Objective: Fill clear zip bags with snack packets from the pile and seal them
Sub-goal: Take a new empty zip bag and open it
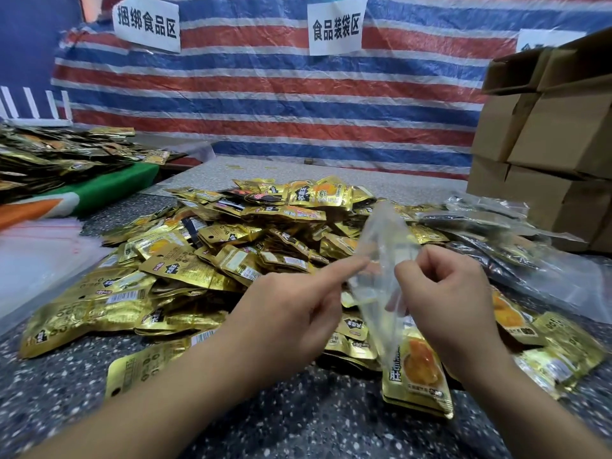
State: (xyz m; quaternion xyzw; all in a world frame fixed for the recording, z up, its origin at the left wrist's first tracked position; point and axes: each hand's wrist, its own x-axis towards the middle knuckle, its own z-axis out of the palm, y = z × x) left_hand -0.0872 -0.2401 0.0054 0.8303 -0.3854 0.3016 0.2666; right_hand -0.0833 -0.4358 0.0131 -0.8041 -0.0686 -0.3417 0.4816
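Both hands are up over the speckled table (49,402), working one clear zip bag (381,260) between them. The left hand (291,313) reaches in with its forefinger stretched along the bag's near edge and pinches the film there; the right hand (443,293) has its fingers curled, pinching the opposite edge. The bag hangs slack and looks empty, its upper end rising above the pile and its lower end trailing down between the wrists. Just beneath and behind it spreads the pile of gold snack packets (212,246), heaped loosely, with strays lying flat near the forearms. To the right of the pile lie filled clear bags (490,240), dark through the plastic. Behind those, brown cardboard boxes (543,144) stand stacked. A red, white and blue striped tarp (265,94) covers the back wall, bearing white paper signs (336,28).
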